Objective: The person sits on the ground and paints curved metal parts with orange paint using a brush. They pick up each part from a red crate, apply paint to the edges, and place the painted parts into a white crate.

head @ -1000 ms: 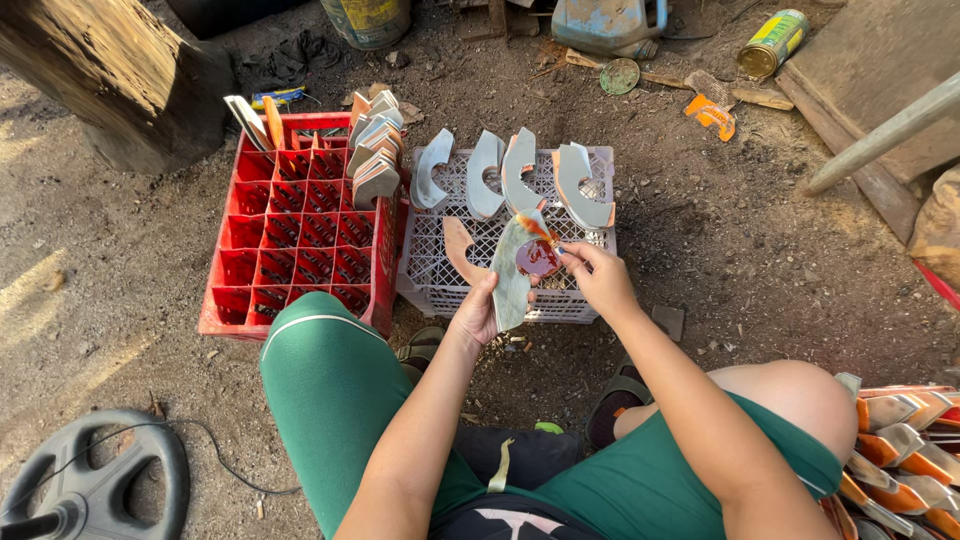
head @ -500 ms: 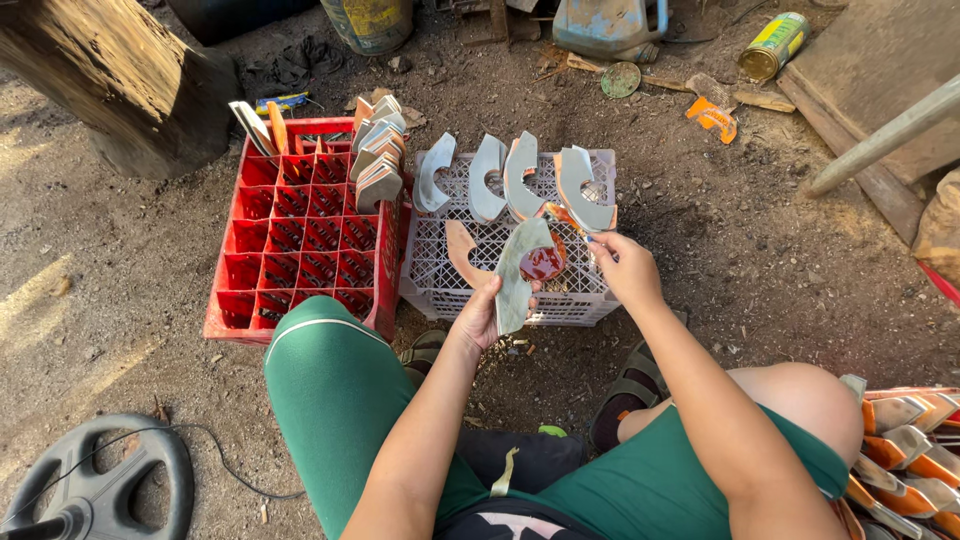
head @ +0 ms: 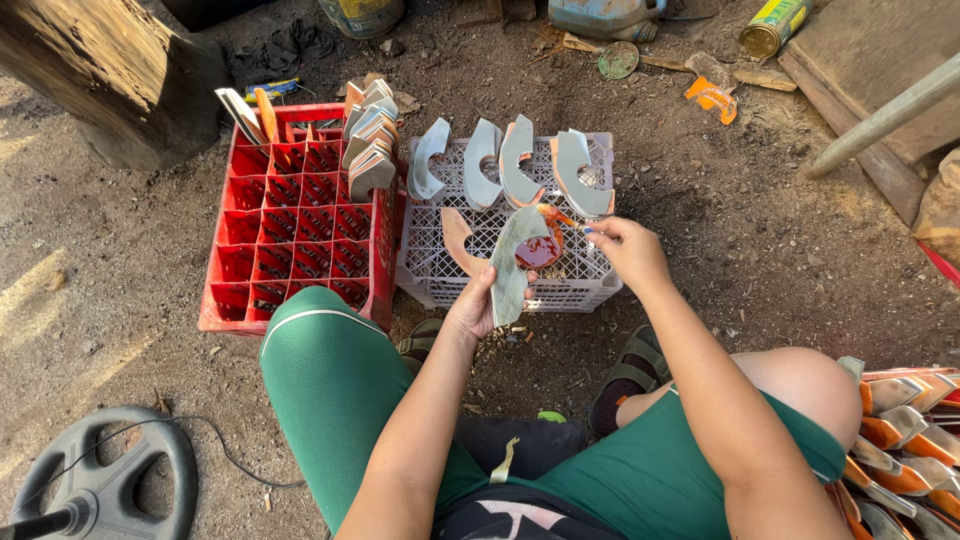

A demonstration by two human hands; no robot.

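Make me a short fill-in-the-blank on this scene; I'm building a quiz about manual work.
1. The left hand holds a curved grey ____ piece.
2. The right hand holds a small ____.
3. Finished pieces stand on the ____ crate.
4. The red crate lies to its ____.

Missing words: sole-shaped; brush; white; left

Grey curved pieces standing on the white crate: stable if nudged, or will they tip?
The curved pieces stand upright on narrow edges on the white crate, so a nudge likely topples them. They look thin, flat and probably light. Packed close, one may knock over its neighbours.
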